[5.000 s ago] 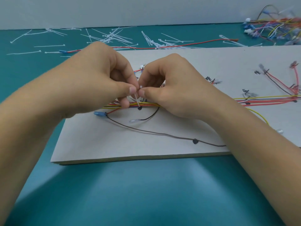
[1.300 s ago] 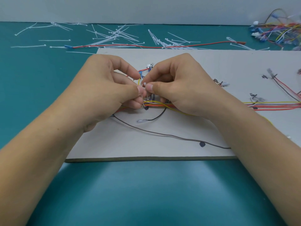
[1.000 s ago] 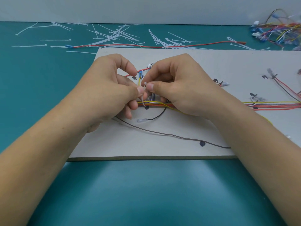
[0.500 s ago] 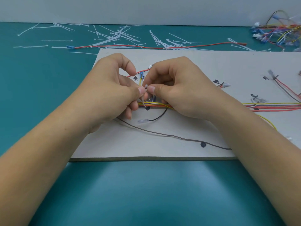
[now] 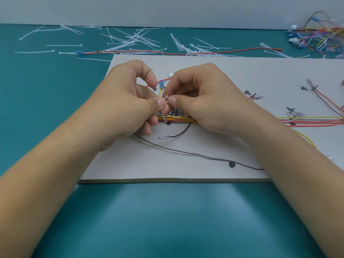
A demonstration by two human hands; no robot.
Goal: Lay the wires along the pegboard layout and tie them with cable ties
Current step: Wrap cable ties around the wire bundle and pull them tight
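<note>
Two hands, left hand (image 5: 130, 105), right hand (image 5: 202, 102) — one cable tie (image 5: 163, 114).

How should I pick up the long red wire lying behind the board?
Probably pinch the blue connector at the left end of the red wire, from above: it is the thickest part, the wire lies flat, and the cable ties tangle over its middle.

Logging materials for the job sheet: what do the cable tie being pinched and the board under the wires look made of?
The cable tie looks like translucent whitish plastic, probably nylon: it bends in a smooth loop at the wire bundle. The layout board is matte pale grey with a darker front edge, likely fibreboard or thick card.
</note>
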